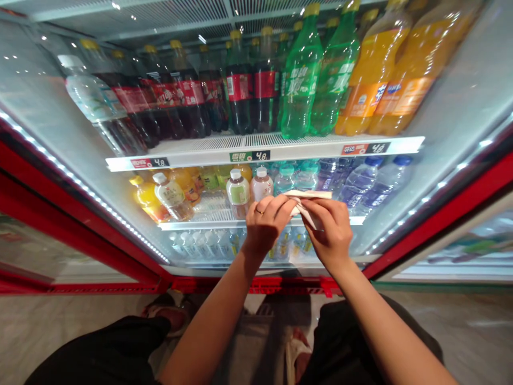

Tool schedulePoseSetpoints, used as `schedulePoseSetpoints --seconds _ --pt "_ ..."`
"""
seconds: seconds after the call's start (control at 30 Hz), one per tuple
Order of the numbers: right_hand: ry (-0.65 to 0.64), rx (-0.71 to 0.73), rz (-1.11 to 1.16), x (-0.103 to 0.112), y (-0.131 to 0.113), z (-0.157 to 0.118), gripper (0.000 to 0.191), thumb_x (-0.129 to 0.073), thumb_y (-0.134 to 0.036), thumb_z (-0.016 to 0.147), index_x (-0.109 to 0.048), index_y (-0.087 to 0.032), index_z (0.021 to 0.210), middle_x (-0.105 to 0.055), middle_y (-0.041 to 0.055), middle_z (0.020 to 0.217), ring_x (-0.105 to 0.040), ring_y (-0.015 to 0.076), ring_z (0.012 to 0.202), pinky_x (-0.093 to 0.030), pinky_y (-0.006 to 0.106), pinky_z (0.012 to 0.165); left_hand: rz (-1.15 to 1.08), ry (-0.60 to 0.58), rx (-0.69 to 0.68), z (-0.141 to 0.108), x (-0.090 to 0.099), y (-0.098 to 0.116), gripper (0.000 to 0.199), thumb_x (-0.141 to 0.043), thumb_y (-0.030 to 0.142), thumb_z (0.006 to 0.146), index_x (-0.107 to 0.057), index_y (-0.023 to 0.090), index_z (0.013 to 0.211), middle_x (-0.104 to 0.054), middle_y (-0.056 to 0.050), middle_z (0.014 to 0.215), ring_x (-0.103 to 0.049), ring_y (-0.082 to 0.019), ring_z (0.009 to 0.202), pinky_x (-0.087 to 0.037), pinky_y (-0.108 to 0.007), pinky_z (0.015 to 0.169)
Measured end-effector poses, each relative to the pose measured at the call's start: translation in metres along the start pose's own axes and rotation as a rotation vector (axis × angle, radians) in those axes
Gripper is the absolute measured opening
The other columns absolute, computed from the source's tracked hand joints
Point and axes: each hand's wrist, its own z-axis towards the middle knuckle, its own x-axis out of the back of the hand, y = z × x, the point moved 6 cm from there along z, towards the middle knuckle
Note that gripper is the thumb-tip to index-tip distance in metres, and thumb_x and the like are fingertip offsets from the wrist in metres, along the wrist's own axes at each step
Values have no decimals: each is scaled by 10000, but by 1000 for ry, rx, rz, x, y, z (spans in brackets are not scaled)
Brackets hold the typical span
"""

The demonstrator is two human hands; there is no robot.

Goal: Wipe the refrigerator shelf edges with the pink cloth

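Observation:
Both of my hands meet in front of a drinks fridge, closed on a folded white tissue [310, 194]. My left hand [267, 218], with a ring on one finger, pinches the tissue's left end. My right hand [331, 227] grips its right side, and a loose fold hangs between the two hands. Just beyond my left hand stand a bottle with a green label [238, 193] and one with a pink label [262, 184]. Clear bottles with blue caps [368, 182] stand beyond my right hand. My fingers partly hide the middle shelf.
On the upper shelf [264, 152] stand cola bottles [239, 101], green soda bottles [302, 85] and orange soda bottles [368, 80]. Small clear bottles [200, 243] fill the bottom. Red frames [452, 203] with lit strips border the fridge sides. My feet are on the floor below.

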Motion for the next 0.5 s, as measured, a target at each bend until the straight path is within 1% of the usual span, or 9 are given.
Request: schedulePoseSetpoints --seconds 0.07,0.13,0.2,0.27,0.37,0.43,0.5 --pt "28 4 -33 4 6 -1 434 -682 -151 988 -679 -320 1387 -749 69 1100 -709 262 1016 -566 419 877 6 0 -35 -3 0 0 291 -740 354 1017 -753 317 1305 -809 -33 1159 -713 -209 1102 -550 -317 951" --pt "96 15 -82 10 12 -2 408 -699 -154 979 -699 -324 1350 -744 64 1123 -707 257 1021 -567 420 880 29 35 -75 -6 4 -1 289 -758 369 1008 -758 332 1295 -814 -14 1138 -717 -200 1087 -550 -309 955" --pt "177 17 -129 17 17 -1 413 -739 -157 959 -711 -320 1337 -742 70 1172 -707 266 1059 -573 434 908 46 78 -102 -8 8 -2 315 -776 335 997 -749 339 1312 -814 1 1148 -711 -191 1109 -547 -300 995" --pt "226 20 -150 22 21 0 424 -773 -150 937 -721 -305 1328 -756 74 1167 -712 278 1089 -580 444 936 54 99 -108 -9 11 -3 393 -788 291 986 -722 339 1371 -808 4 1198 -693 -188 1183 -534 -296 1064" --pt "249 48 -163 22 23 1 418 -765 -146 949 -721 -300 1336 -778 48 1071 -738 249 1016 -598 410 906 50 100 -108 -8 9 -4 472 -773 254 989 -680 309 1448 -791 -8 1296 -650 -194 1315 -509 -308 1153" --pt "258 79 -209 18 23 -1 420 -740 -139 968 -723 -308 1352 -776 30 1033 -743 205 924 -600 360 838 43 91 -132 -9 4 -3 484 -744 228 1002 -663 277 1476 -776 -19 1360 -623 -197 1382 -499 -317 1184" --pt "231 114 -264 12 24 -5 419 -729 -121 973 -748 -327 1337 -759 20 1015 -724 167 854 -583 308 767 39 68 -152 -11 -1 -2 509 -713 208 1015 -634 260 1515 -754 -25 1424 -599 -197 1434 -499 -322 1196"
